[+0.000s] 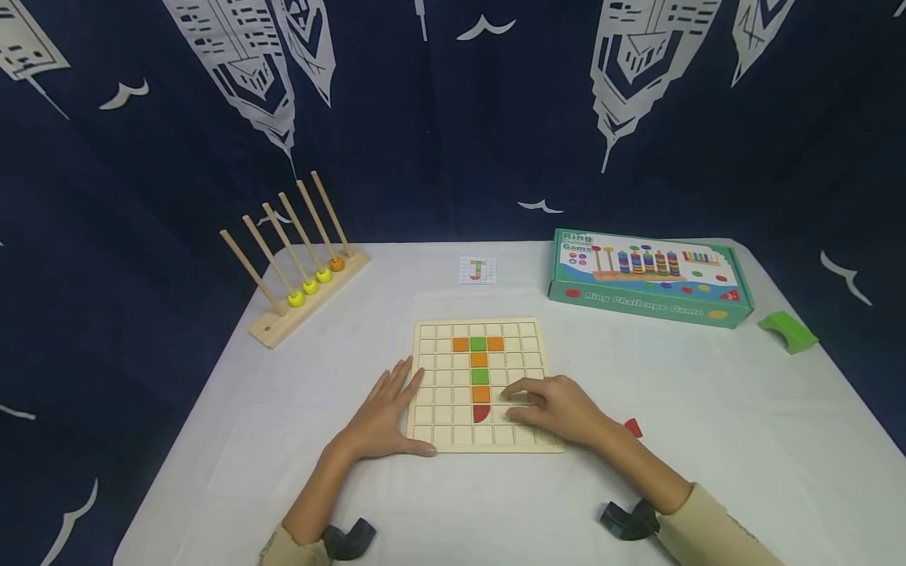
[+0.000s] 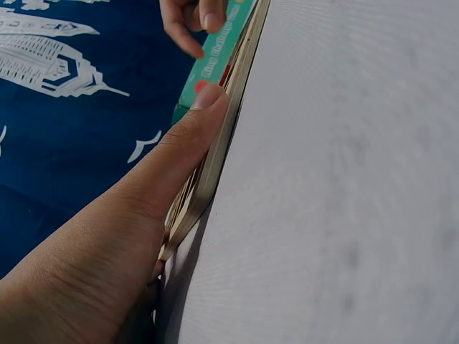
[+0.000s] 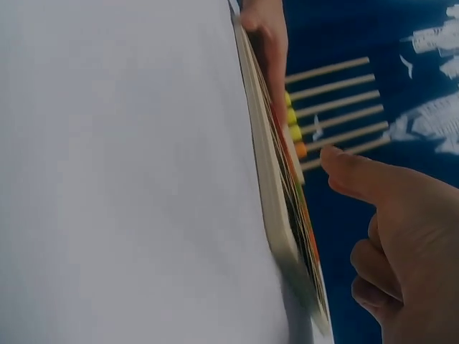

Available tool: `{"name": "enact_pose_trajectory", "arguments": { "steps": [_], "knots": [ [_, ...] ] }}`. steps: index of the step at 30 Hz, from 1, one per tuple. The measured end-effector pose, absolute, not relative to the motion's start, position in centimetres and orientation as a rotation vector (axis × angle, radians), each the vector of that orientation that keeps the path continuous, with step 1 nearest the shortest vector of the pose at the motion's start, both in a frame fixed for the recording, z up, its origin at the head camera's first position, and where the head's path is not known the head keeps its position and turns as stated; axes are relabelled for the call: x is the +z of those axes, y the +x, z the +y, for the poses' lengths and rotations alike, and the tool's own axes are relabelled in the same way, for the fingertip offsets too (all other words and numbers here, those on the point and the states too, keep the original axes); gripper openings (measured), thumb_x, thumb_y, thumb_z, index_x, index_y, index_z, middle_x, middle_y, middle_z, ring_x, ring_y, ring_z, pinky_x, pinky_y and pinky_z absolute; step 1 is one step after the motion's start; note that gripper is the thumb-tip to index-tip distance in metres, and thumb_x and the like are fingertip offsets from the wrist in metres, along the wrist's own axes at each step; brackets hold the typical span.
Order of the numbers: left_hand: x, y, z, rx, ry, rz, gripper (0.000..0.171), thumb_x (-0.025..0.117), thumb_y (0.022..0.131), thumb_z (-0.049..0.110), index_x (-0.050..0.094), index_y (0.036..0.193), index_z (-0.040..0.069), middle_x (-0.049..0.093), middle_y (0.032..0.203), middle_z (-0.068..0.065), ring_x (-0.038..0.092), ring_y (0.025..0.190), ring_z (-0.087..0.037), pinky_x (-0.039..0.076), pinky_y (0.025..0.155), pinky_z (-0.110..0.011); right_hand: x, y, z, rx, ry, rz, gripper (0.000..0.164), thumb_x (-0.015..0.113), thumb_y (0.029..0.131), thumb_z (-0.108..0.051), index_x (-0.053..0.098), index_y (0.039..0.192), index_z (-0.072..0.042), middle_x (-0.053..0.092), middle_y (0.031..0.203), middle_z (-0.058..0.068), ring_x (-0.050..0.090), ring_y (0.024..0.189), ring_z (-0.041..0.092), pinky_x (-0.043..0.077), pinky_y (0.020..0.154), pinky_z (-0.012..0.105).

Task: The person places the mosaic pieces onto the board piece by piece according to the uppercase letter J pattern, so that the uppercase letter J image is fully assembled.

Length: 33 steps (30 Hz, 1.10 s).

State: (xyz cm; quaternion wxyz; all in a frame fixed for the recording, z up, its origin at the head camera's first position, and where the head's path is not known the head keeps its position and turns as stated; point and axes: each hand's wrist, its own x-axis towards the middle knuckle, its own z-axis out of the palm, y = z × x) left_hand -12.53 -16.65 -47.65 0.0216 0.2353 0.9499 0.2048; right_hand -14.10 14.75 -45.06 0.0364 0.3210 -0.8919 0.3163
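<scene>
A square wooden grid board lies flat on the white table. On it, orange and green square tiles form a T-like figure, and a red quarter-round tile sits below the lowest orange tile. My left hand rests at the board's lower left corner, fingers spread along the left side and thumb against the near edge. Over the lower right part of the board hovers my right hand. Its thumb and index finger are apart, with nothing seen between them; the other fingers curl inward.
A small pattern card lies beyond the board. At the back left stands a peg rack with yellow and orange beads. A green game box is at the back right, near a green arch block. A red piece lies by my right forearm.
</scene>
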Motion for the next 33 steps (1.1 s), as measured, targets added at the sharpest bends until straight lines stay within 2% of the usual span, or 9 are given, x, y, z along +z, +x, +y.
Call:
{"name": "enact_pose_trajectory", "arguments": {
  "steps": [2, 11, 17, 22, 33],
  "knots": [
    [-47.6, -12.5, -16.6, 0.632, 0.720, 2.940, 0.123, 0.058, 0.051, 0.081, 0.015, 0.144, 0.012, 0.002, 0.151, -0.010, 0.000, 0.138, -0.021, 0.004, 0.111, -0.039, -45.1, -14.2, 16.4, 0.993, 0.943, -2.732, 0.026, 0.072, 0.074, -0.037, 0.067, 0.097, -0.027, 0.024, 0.048, -0.016, 0.019, 0.046, -0.003, 0.021, 0.044, 0.014],
    [-47.6, -12.4, -16.7, 0.645, 0.698, 2.940, 0.124, 0.059, 0.051, 0.081, 0.015, 0.144, 0.012, 0.002, 0.151, -0.009, -0.001, 0.138, -0.020, 0.004, 0.111, -0.040, -44.9, -13.7, 24.3, 0.891, 0.722, -2.827, 0.026, 0.072, 0.073, -0.040, 0.066, 0.096, -0.030, 0.025, 0.049, -0.015, 0.020, 0.042, -0.004, 0.023, 0.039, 0.015],
    [-47.7, -12.5, -16.6, 0.647, 0.699, 2.929, 0.124, 0.059, 0.050, 0.081, 0.014, 0.145, 0.013, 0.001, 0.151, -0.008, -0.003, 0.138, -0.018, 0.003, 0.111, -0.039, -45.0, -12.3, 28.2, 0.799, 0.705, -2.920, 0.030, 0.075, 0.067, -0.044, 0.067, 0.093, -0.032, 0.021, 0.050, -0.016, 0.017, 0.047, -0.003, 0.021, 0.043, 0.015],
    [-47.7, -12.5, -16.5, 0.657, 0.714, 2.930, 0.124, 0.059, 0.050, 0.081, 0.015, 0.144, 0.012, 0.001, 0.151, -0.009, -0.001, 0.138, -0.020, 0.004, 0.111, -0.040, -45.4, -11.4, 30.0, 0.790, 0.681, -2.976, 0.034, 0.075, 0.064, -0.049, 0.066, 0.093, -0.033, 0.020, 0.050, -0.016, 0.018, 0.048, -0.003, 0.020, 0.042, 0.015],
    [-47.6, -12.6, -16.5, 0.659, 0.697, 2.925, 0.125, 0.060, 0.050, 0.080, 0.015, 0.144, 0.012, 0.001, 0.151, -0.008, -0.002, 0.138, -0.019, 0.003, 0.111, -0.039, -46.0, -11.7, 30.7, 0.802, 0.685, -2.907, 0.027, 0.075, 0.068, -0.039, 0.066, 0.092, -0.034, 0.020, 0.050, -0.018, 0.018, 0.046, -0.004, 0.020, 0.040, 0.016]
  ]
}}
